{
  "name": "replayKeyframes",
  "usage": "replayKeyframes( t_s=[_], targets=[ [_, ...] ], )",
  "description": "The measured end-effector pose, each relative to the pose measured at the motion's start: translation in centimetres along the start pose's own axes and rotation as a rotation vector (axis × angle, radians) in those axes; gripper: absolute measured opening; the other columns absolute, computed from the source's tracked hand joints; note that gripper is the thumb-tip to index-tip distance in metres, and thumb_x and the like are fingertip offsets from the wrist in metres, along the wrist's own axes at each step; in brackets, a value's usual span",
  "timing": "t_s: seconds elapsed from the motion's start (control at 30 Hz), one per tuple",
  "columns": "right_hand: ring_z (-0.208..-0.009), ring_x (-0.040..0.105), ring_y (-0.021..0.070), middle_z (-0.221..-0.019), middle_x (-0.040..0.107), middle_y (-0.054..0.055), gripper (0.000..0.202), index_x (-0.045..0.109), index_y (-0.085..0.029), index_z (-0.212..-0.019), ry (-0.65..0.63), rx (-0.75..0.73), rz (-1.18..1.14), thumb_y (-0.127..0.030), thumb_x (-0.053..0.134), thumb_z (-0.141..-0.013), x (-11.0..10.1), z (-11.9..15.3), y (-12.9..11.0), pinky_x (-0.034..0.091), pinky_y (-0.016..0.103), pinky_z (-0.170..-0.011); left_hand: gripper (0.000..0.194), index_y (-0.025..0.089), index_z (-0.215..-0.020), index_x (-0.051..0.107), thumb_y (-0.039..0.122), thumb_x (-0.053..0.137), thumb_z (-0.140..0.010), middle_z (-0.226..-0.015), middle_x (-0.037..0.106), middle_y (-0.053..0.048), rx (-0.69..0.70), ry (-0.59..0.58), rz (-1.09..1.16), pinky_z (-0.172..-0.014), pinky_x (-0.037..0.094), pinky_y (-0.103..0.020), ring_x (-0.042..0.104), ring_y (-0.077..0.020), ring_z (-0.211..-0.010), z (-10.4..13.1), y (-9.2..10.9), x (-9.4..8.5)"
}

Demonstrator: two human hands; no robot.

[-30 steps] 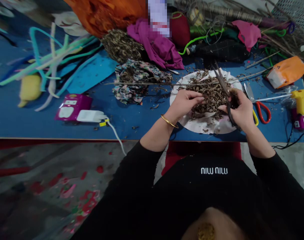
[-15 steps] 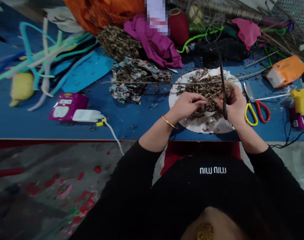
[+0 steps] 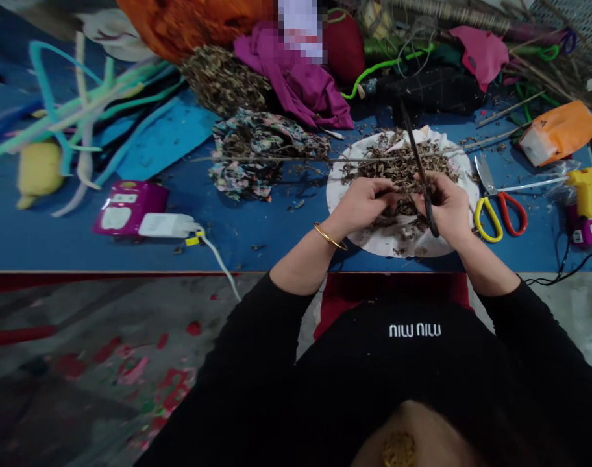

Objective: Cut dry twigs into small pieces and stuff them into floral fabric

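Note:
A round white cloth (image 3: 343, 224) lies on the blue table, heaped with crumbled brown dried leaves (image 3: 388, 155). At the left of the heap is my left hand (image 3: 367, 204), its thumb and fingers pinched together on dried leaves; the fingertips are partly hidden. My right hand (image 3: 449, 204) is closed at the right of the heap, with a long, slim dark tool (image 3: 415, 152) held across the palm. Its kind is hard to make out. The fingertips of this hand also reach into the leaves. A thin stick (image 3: 296, 159) runs across the far part of the cloth.
Scissors (image 3: 500, 211) with yellow and red handles lie right of the cloth, before a yellow glue gun (image 3: 585, 188). Leftward are a patterned cloth (image 3: 247, 172), a purple box (image 3: 130, 207) with a white plug, and foam strips (image 3: 86, 117). Fabrics and sticks crowd the back.
The dark tool in my right hand has tilted, its far end swinging left. My right hand has turned slightly and shifted a little left. My left hand stays nearly in place.

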State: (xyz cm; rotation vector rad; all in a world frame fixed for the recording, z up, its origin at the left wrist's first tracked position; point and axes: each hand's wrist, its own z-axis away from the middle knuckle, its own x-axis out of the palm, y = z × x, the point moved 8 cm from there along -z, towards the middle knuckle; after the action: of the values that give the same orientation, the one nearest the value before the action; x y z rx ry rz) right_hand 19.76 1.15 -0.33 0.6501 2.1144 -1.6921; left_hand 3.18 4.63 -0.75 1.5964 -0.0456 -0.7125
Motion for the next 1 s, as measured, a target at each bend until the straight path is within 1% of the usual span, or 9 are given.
replayKeyframes(
  t_s=[0.07,0.13,0.27,0.4,0.5,0.63,0.7,0.87,1.0],
  targets=[
    [-0.082,0.065,0.0208,-0.095,0.072,0.003,0.048,0.07,-0.023,-0.121,-0.003,-0.02,0.013,-0.056,0.064,-0.088,0.0,0.0,-0.3,0.059,0.04,-0.079,0.018,0.017,-0.072,0.069,0.024,0.062,-0.087,-0.068,0.065,-0.001,-0.002,0.018,-0.015,-0.066,0.04,-0.028,0.052,-0.0141,-0.063,0.1,0.0,-0.2],
    [-0.084,0.066,0.0218,-0.097,0.072,0.004,0.051,0.069,-0.023,-0.126,0.021,-0.036,0.026,-0.058,0.065,-0.088,-0.5,-0.1,-0.6,0.059,0.042,-0.081,0.019,0.017,-0.074,0.07,0.025,0.06,-0.089,-0.067,0.061,0.0,0.011,0.055,-0.032,-0.066,0.039,-0.028,0.052,-0.0143,-0.064,0.1,0.1,-0.6],
    [-0.082,0.065,0.0227,-0.093,0.07,0.003,0.061,0.066,-0.025,-0.133,0.053,-0.047,0.092,-0.065,0.067,-0.088,-2.9,-0.3,-1.3,0.059,0.044,-0.08,0.024,0.018,-0.074,0.066,0.026,0.054,-0.093,-0.066,0.056,0.0,0.046,0.137,-0.099,-0.068,0.04,-0.027,0.053,-0.0151,-0.068,0.1,0.1,-1.5],
    [-0.079,0.064,0.0228,-0.093,0.069,0.004,0.066,0.067,-0.024,-0.132,-0.009,-0.061,0.244,-0.068,0.071,-0.083,-5.5,0.2,-1.6,0.057,0.041,-0.077,0.023,0.017,-0.075,0.064,0.027,0.054,-0.094,-0.073,0.061,-0.001,0.09,0.211,-0.147,-0.074,0.045,-0.028,0.057,-0.0164,-0.075,0.0,0.0,-2.2],
    [-0.079,0.064,0.0238,-0.094,0.069,0.006,0.066,0.068,-0.022,-0.128,-0.077,-0.053,0.374,-0.069,0.07,-0.082,-6.5,1.2,-1.4,0.054,0.039,-0.074,0.026,0.017,-0.077,0.064,0.029,0.055,-0.097,-0.072,0.062,-0.001,0.093,0.232,-0.108,-0.072,0.045,-0.026,0.057,-0.0146,-0.073,0.2,0.2,-2.7],
    [-0.075,0.064,0.0239,-0.092,0.07,0.008,0.063,0.07,-0.022,-0.124,-0.154,0.003,0.465,-0.07,0.065,-0.085,-6.4,2.7,-1.0,0.05,0.036,-0.069,0.033,0.017,-0.08,0.066,0.037,0.054,-0.103,-0.07,0.06,-0.001,0.014,0.254,0.033,-0.057,0.039,-0.023,0.051,-0.0115,-0.06,0.5,0.0,-3.0],
    [-0.074,0.064,0.0239,-0.091,0.07,0.008,0.063,0.07,-0.021,-0.123,-0.183,0.036,0.491,-0.072,0.064,-0.085,-6.0,3.2,-0.8,0.048,0.035,-0.068,0.035,0.016,-0.081,0.067,0.04,0.055,-0.103,-0.071,0.061,-0.002,-0.021,0.268,0.081,-0.053,0.036,-0.021,0.051,-0.0109,-0.059,0.5,0.0,-3.1],
    [-0.076,0.063,0.0244,-0.089,0.071,0.008,0.065,0.07,-0.019,-0.121,-0.216,0.092,0.465,-0.073,0.062,-0.085,-4.9,3.3,-0.7,0.045,0.034,-0.068,0.035,0.015,-0.073,0.062,0.036,0.058,-0.102,-0.072,0.062,-0.002,-0.045,0.266,0.137,-0.056,0.038,-0.019,0.053,-0.0101,-0.064,0.4,0.4,-3.0],
    [-0.074,0.061,0.0228,-0.086,0.07,0.007,0.061,0.069,-0.02,-0.119,-0.183,0.129,0.472,-0.07,0.062,-0.085,-4.9,3.0,-0.6,0.043,0.032,-0.066,0.033,0.015,-0.078,0.066,0.035,0.058,-0.103,-0.071,0.061,-0.002,-0.038,0.262,0.191,-0.061,0.041,-0.02,0.054,-0.0108,-0.066,0.4,0.4,-3.0]
  ],
)
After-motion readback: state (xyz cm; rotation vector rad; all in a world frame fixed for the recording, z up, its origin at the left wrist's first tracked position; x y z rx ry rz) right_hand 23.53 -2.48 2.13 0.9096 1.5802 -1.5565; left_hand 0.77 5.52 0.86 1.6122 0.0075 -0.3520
